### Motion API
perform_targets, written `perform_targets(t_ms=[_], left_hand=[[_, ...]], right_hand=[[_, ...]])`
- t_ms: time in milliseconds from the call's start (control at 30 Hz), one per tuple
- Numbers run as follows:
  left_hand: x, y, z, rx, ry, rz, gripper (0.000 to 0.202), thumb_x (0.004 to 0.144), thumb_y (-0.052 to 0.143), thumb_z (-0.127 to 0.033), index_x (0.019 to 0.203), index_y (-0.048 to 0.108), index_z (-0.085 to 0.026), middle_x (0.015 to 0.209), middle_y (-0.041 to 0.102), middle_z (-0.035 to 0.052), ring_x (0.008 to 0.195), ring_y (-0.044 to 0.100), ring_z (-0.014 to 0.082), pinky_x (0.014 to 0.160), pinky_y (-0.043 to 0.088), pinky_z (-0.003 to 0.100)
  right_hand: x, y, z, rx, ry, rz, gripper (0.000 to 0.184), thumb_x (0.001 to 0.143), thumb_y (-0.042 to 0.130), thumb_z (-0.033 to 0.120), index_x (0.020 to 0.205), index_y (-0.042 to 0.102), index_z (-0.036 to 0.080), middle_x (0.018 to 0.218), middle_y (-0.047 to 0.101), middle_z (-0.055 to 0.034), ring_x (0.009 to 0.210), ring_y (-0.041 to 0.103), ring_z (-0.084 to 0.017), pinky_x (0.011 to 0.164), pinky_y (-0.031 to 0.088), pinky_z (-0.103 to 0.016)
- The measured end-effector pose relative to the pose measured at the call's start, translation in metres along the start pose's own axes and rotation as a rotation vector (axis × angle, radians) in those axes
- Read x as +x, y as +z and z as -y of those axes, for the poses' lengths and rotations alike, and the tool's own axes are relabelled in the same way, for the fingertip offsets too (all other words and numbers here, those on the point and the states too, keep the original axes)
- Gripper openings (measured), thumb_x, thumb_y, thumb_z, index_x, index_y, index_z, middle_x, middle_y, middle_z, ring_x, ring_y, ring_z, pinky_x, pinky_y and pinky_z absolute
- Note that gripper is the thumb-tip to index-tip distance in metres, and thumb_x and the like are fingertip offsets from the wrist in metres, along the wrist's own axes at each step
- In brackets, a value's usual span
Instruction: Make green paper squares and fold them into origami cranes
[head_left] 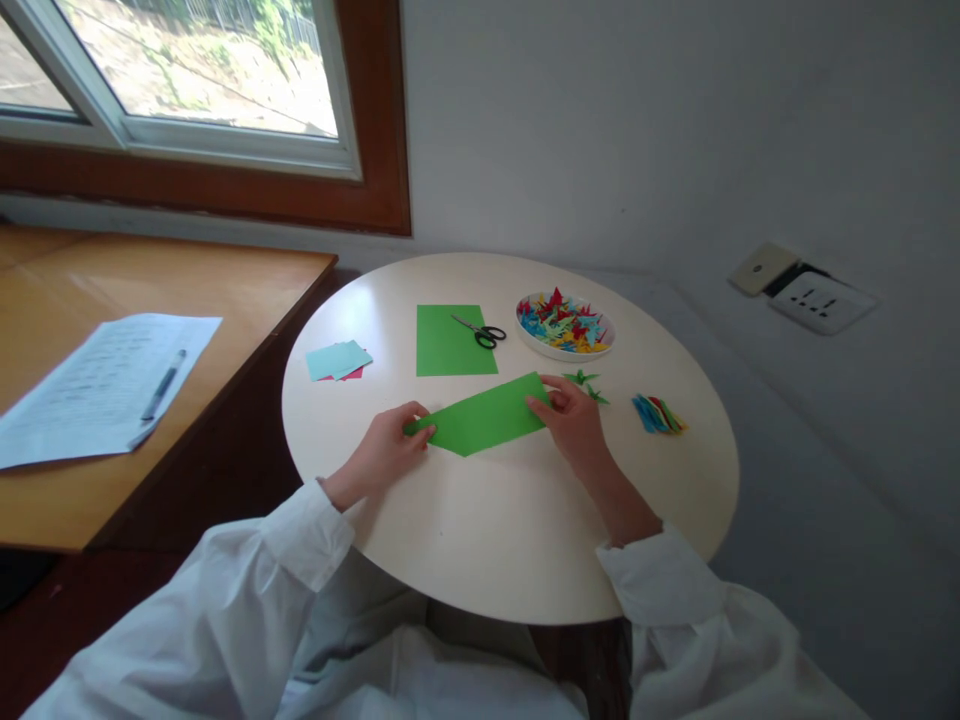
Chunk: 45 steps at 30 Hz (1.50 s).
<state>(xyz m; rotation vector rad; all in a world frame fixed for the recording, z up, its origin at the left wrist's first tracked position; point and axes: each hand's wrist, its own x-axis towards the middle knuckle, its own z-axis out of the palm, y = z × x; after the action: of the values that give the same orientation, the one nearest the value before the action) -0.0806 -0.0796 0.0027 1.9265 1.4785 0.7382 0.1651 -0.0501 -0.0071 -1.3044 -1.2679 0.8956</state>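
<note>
A folded green paper sheet (487,415) lies on the round white table (510,540) between my hands. My left hand (386,445) pinches its left corner, fingers closed on the paper. My right hand (574,415) presses and grips its right end. Behind it lies a flat green sheet (450,345) with black-handled scissors (484,332) on its right edge. Small green folded paper pieces (586,382) sit just beyond my right hand.
A white plate (555,350) holds several colourful paper cranes. Coloured paper strips (658,414) lie at the right, light blue and red squares (337,360) at the left. A wooden desk (112,300) carries a printed sheet and pen (161,388). Wall sockets (814,298) are on the right.
</note>
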Motion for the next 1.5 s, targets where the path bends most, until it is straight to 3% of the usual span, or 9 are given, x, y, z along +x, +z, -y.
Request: perform_targets(t_ms=[100,200,333,467,600,933,1067,1267,1500], left_hand=[[0.002,0.008,0.002,0.269,0.044,-0.057,0.019,0.081,0.048,-0.023,0.095,0.059,-0.017,0.078,0.065,0.0061,0.073,0.058,0.0216,0.076,0.043,0.042],[0.003,0.015,0.002,0.431,0.15,-0.116,0.034,0.081,0.047,-0.017,0.114,0.055,-0.017,0.106,0.061,0.0123,0.1,0.054,0.0283,0.089,0.038,0.05],[0.004,0.018,0.004,0.46,0.286,-0.101,0.044,0.083,0.044,-0.012,0.126,0.048,-0.018,0.123,0.052,0.0138,0.113,0.045,0.0294,0.094,0.04,0.05],[0.005,0.019,0.007,0.389,0.353,-0.154,0.059,0.083,0.045,-0.013,0.139,0.028,-0.019,0.133,0.044,0.0135,0.122,0.041,0.0281,0.1,0.041,0.05],[0.004,0.022,0.01,0.326,0.429,-0.141,0.054,0.087,0.037,-0.012,0.139,0.027,-0.018,0.134,0.045,0.0149,0.126,0.042,0.0247,0.104,0.041,0.047],[0.002,0.029,0.014,0.467,0.427,0.139,0.044,0.092,0.031,-0.021,0.132,0.041,-0.006,0.14,0.043,0.0202,0.132,0.037,0.0269,0.111,0.03,0.048],[0.002,0.029,0.012,0.509,0.445,0.141,0.042,0.093,0.031,-0.023,0.129,0.044,-0.007,0.139,0.044,0.0199,0.132,0.037,0.0276,0.111,0.03,0.05],[0.007,0.035,0.01,0.471,0.387,0.036,0.039,0.093,0.031,-0.024,0.125,0.048,-0.01,0.128,0.053,0.0158,0.121,0.049,0.0266,0.104,0.041,0.048],[0.008,0.036,0.004,0.558,0.403,0.104,0.044,0.085,0.034,-0.01,0.128,0.041,0.0,0.128,0.045,0.0236,0.121,0.044,0.0317,0.1,0.042,0.048]], right_hand=[[-0.002,-0.001,-0.008,-0.213,-0.07,0.018,0.045,0.066,0.061,0.028,0.109,0.06,0.014,0.054,0.047,0.0068,0.05,0.045,-0.011,0.05,0.039,-0.024],[-0.006,-0.001,-0.009,-0.391,-0.121,0.023,0.045,0.07,0.055,0.024,0.114,0.059,0.015,0.054,0.037,0.0077,0.049,0.038,-0.011,0.05,0.034,-0.024],[-0.009,-0.001,-0.008,-0.521,-0.146,0.07,0.042,0.072,0.05,0.021,0.113,0.06,0.017,0.062,0.051,0.0027,0.056,0.048,-0.014,0.058,0.04,-0.027],[-0.009,-0.002,-0.014,-0.528,-0.177,0.109,0.037,0.072,0.048,0.019,0.106,0.063,0.019,0.088,0.068,-0.0047,0.077,0.061,-0.019,0.074,0.047,-0.032],[-0.008,-0.002,-0.019,-0.541,-0.197,0.126,0.028,0.07,0.048,0.017,0.092,0.066,0.02,0.094,0.071,-0.006,0.086,0.064,-0.021,0.082,0.048,-0.035],[-0.012,-0.006,-0.018,-0.665,-0.173,0.142,0.02,0.071,0.047,0.015,0.078,0.066,0.018,0.08,0.071,-0.0073,0.072,0.063,-0.02,0.07,0.046,-0.031],[-0.012,-0.008,-0.016,-0.691,-0.136,0.155,0.022,0.074,0.045,0.016,0.079,0.066,0.018,0.079,0.071,-0.0079,0.072,0.063,-0.021,0.07,0.045,-0.032],[-0.015,-0.009,-0.014,-0.749,-0.118,0.156,0.027,0.08,0.042,0.019,0.095,0.064,0.018,0.09,0.071,-0.0103,0.077,0.063,-0.022,0.072,0.044,-0.033],[-0.018,-0.009,-0.013,-0.823,-0.124,0.171,0.028,0.08,0.042,0.017,0.099,0.061,0.019,0.087,0.07,-0.0084,0.072,0.062,-0.021,0.068,0.044,-0.032]])
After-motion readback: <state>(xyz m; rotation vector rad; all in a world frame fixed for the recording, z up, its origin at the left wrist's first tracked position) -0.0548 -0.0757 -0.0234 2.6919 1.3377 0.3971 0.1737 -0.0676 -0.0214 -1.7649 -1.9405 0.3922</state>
